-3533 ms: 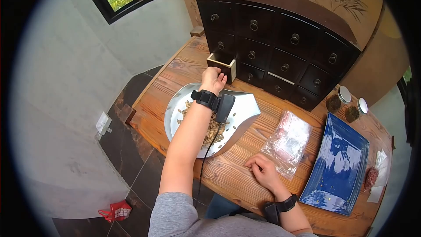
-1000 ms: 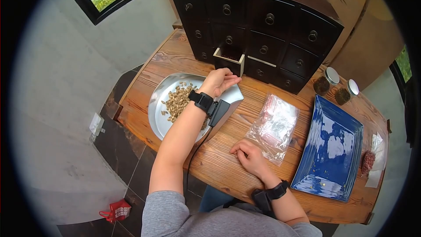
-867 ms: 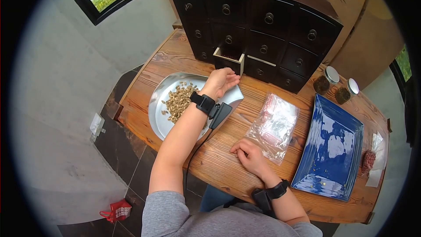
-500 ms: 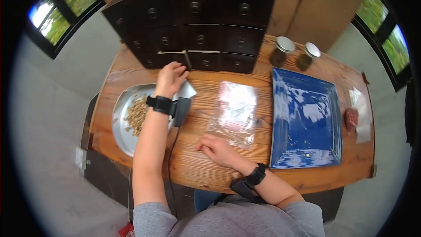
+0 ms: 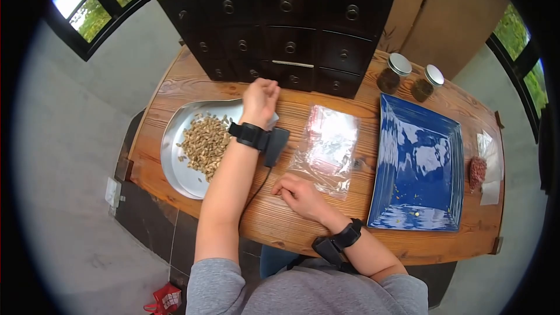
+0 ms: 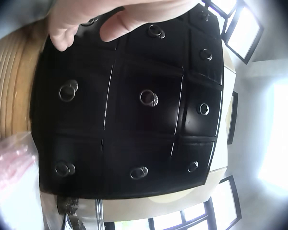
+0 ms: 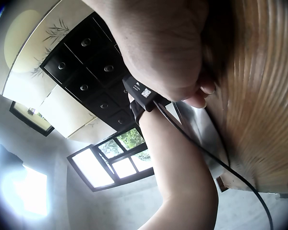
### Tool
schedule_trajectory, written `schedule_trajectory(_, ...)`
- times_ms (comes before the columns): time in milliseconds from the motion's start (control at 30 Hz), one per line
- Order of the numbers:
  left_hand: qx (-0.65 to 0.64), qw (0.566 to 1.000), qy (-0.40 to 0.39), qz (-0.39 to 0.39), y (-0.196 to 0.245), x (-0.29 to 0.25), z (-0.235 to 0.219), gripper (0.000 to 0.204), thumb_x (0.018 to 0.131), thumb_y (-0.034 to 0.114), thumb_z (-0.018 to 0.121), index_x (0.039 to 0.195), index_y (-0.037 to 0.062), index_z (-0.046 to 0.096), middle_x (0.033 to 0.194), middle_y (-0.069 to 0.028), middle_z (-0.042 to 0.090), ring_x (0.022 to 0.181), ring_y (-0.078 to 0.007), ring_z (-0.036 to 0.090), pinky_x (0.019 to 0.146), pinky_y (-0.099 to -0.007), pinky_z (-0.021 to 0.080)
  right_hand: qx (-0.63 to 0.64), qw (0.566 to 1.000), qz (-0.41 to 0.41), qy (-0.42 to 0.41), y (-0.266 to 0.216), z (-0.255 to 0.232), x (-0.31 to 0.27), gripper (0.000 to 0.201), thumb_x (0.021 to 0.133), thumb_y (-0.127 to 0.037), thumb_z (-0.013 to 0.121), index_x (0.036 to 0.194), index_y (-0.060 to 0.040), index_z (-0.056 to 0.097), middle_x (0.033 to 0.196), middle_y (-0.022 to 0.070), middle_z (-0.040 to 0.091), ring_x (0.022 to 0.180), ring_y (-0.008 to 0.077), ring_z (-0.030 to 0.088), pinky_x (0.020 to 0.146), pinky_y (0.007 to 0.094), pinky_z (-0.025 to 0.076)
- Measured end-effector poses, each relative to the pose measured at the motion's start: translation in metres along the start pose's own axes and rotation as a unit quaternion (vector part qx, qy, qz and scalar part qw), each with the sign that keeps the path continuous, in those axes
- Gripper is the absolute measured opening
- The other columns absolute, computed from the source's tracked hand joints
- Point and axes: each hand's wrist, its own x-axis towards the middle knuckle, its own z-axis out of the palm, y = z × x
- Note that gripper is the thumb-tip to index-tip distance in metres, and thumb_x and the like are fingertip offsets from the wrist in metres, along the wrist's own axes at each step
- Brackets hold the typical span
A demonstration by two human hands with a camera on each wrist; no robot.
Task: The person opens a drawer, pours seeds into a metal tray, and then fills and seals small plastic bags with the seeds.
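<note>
My left hand [image 5: 259,104] reaches over the spout of a metal scoop pan [image 5: 171,157], its fingers at the front of a bottom drawer in the dark cabinet [image 5: 262,9]. That drawer sits flush with its neighbours. In the left wrist view, the drawer's ring pull [image 6: 90,21] shows between thumb and fingers, with nothing gripped. Tan seed pods [image 5: 205,143] fill much of the pan. My right hand [image 5: 302,196] rests on the wooden table, fingers loosely curled and holding nothing. A packet of clear plastic bags [image 5: 333,140] lies just beyond it.
A large blue tray [image 5: 414,169] with a few crumbs occupies the table's right side. Behind it stand two lidded glass jars [image 5: 389,79]. A small bag of reddish bits [image 5: 478,172] lies at the far right. A cable trails from my left wrist camera [image 5: 276,147].
The drawer at the bottom left stood out, then the one beside it, holding dark red bits; that second drawer has gone in under my left hand. The head view swung right. My right hand stays resting.
</note>
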Motion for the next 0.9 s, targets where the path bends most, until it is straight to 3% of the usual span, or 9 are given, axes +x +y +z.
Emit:
schedule_trajectory(100, 0.0, 0.996, -0.024, -0.087, -0.01, -0.019, 0.017, 0.022, 0.084, 0.003, 0.044, 0.102, -0.0089, 0.041, 0.113, -0.0195, 0.044, 0.11, -0.0291, 0.043, 0.097, -0.0382, 0.037, -0.007, 1.0, 0.007, 0.001, 0.0, 0.0, 0.001, 0.01, 0.079, -0.002, 0.047, 0.081, -0.0015, 0.057, 0.083, 0.0133, 0.055, 0.077, 0.0303, 0.056, 0.067, 0.0362, 0.045)
schedule_trajectory(300, -0.034, 0.991, -0.048, -0.122, -0.025, -0.018, 0.028, 0.02, 0.083, 0.004, 0.044, 0.1, -0.0062, 0.043, 0.116, -0.0182, 0.043, 0.111, -0.0294, 0.043, 0.096, -0.0373, 0.038, -0.009, 1.0, -0.005, 0.011, -0.001, -0.001, 0.001, 0.01, 0.078, -0.001, 0.048, 0.081, -0.0016, 0.057, 0.085, 0.0138, 0.056, 0.078, 0.0307, 0.057, 0.068, 0.0363, 0.046)
schedule_trajectory(467, -0.074, 0.989, -0.014, -0.128, -0.032, -0.013, 0.023, 0.014, 0.082, 0.002, 0.047, 0.094, -0.0047, 0.046, 0.105, -0.0148, 0.047, 0.102, -0.0257, 0.048, 0.092, -0.0356, 0.041, -0.006, 1.0, 0.003, 0.015, 0.002, 0.0, -0.001, 0.013, 0.078, -0.001, 0.048, 0.085, -0.0019, 0.059, 0.087, 0.0134, 0.057, 0.077, 0.0297, 0.057, 0.068, 0.0343, 0.046)
schedule_trajectory(533, -0.143, 0.974, -0.013, -0.175, -0.034, -0.01, 0.021, 0.011, 0.082, 0.002, 0.05, 0.092, -0.0037, 0.047, 0.1, -0.0126, 0.048, 0.098, -0.023, 0.049, 0.089, -0.0336, 0.044, -0.008, 1.0, 0.001, 0.018, 0.002, 0.001, -0.001, 0.015, 0.078, 0.0, 0.048, 0.086, -0.0036, 0.059, 0.087, 0.013, 0.057, 0.078, 0.0291, 0.057, 0.069, 0.0343, 0.046)
schedule_trajectory(633, -0.177, 0.967, -0.005, -0.183, -0.037, -0.008, 0.025, 0.012, 0.081, 0.002, 0.054, 0.089, -0.003, 0.047, 0.097, -0.0116, 0.05, 0.094, -0.0213, 0.05, 0.085, -0.0314, 0.046, -0.006, 1.0, 0.001, 0.015, 0.002, 0.0, -0.001, 0.016, 0.077, 0.002, 0.047, 0.087, -0.004, 0.059, 0.087, 0.012, 0.058, 0.079, 0.0287, 0.057, 0.07, 0.0342, 0.046)
schedule_trajectory(767, -0.232, 0.954, -0.027, -0.19, -0.04, -0.005, 0.024, 0.012, 0.081, 0.002, 0.056, 0.088, -0.003, 0.048, 0.092, -0.0105, 0.051, 0.088, -0.0204, 0.053, 0.082, -0.0297, 0.048, 0.003, 1.0, -0.004, 0.009, 0.009, 0.002, -0.001, 0.017, 0.076, 0.002, 0.047, 0.086, -0.0038, 0.059, 0.087, 0.0113, 0.058, 0.08, 0.0286, 0.057, 0.072, 0.0343, 0.045)
schedule_trajectory(900, -0.263, 0.948, -0.024, -0.175, -0.042, 0.001, 0.018, 0.009, 0.082, 0.0, 0.054, 0.089, -0.0039, 0.049, 0.085, -0.0103, 0.053, 0.078, -0.0192, 0.055, 0.074, -0.0271, 0.049, 0.003, 1.0, -0.009, 0.007, 0.008, 0.001, -0.001, 0.014, 0.077, 0.0, 0.048, 0.086, -0.0036, 0.058, 0.09, 0.014, 0.056, 0.08, 0.0334, 0.056, 0.069, 0.0377, 0.046)
